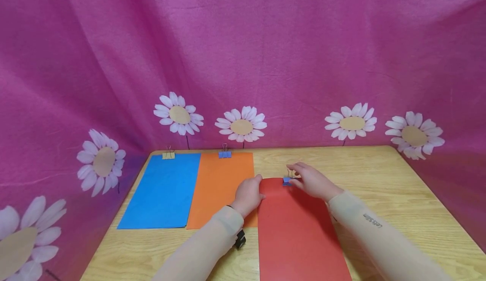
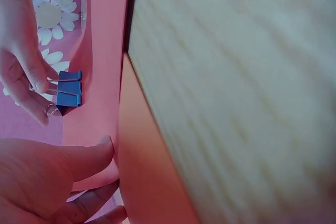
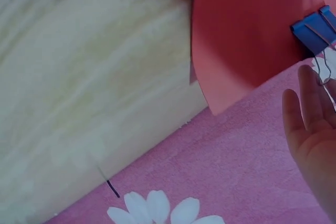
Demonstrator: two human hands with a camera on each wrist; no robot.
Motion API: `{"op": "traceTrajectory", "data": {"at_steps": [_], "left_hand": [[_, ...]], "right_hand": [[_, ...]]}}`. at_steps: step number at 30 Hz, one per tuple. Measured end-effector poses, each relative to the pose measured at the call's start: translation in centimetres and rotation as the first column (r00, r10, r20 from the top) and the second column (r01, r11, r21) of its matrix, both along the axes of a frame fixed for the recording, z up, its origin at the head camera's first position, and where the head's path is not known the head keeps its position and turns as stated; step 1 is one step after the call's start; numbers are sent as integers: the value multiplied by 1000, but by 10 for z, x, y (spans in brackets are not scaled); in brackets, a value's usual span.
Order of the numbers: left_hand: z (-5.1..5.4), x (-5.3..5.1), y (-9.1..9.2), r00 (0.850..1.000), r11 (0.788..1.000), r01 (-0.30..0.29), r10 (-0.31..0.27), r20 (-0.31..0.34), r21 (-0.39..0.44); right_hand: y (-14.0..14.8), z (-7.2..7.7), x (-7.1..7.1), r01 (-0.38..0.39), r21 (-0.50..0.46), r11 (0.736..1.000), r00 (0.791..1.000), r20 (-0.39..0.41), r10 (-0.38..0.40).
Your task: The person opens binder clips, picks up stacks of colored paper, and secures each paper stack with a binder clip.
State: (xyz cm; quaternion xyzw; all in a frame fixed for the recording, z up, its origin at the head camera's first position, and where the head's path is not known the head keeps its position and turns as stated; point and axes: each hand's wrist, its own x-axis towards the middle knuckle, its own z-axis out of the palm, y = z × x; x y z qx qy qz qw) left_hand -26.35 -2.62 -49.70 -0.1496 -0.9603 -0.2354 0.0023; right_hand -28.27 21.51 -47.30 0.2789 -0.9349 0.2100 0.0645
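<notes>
A blue binder clip [image 1: 287, 181] sits on the far edge of the red paper [image 1: 300, 234], its wire handles standing up. My right hand [image 1: 313, 181] has its thumb and fingers at those handles; in the left wrist view the right hand [image 2: 23, 66] pinches the wire of the clip [image 2: 69, 90]. My left hand [image 1: 248, 194] grips the red paper by its left edge near the far corner. In the left wrist view the left thumb lies on one face of the sheet, with the fingers behind it. The paper's far end is raised off the table.
Left of the red paper lies an orange sheet [image 1: 220, 192] with a purple-blue binder clip [image 1: 225, 154]. Beside it is a blue sheet [image 1: 163, 192] with a yellow binder clip [image 1: 168, 155]. Behind the wooden table [image 1: 398, 205] hangs a pink cloth [image 1: 296, 61] with daisies.
</notes>
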Motion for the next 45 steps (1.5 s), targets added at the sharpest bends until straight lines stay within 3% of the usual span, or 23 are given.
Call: {"op": "traceTrajectory", "data": {"at_steps": [11,18,30,40,45], "left_hand": [[3,3,0,1000,1000,7,-6,-19,2],[3,3,0,999,1000,13,-13,-33,-5],[1,1,-1,999,1000,20,-21,-42,-13],[1,2,1,999,1000,20,-21,-41,-17],[-1,0,1,999,1000,23,-23,-40,-17]], "right_hand": [[-4,-10,-1,52,-67,996,999,8,-52],[-8,-13,-1,57,-63,996,998,-27,-59],[-10,-14,3,94,-91,991,994,66,-88],[-6,-13,11,62,-47,997,998,-24,-63],[-9,-10,18,91,-19,996,991,-97,-92]]}}
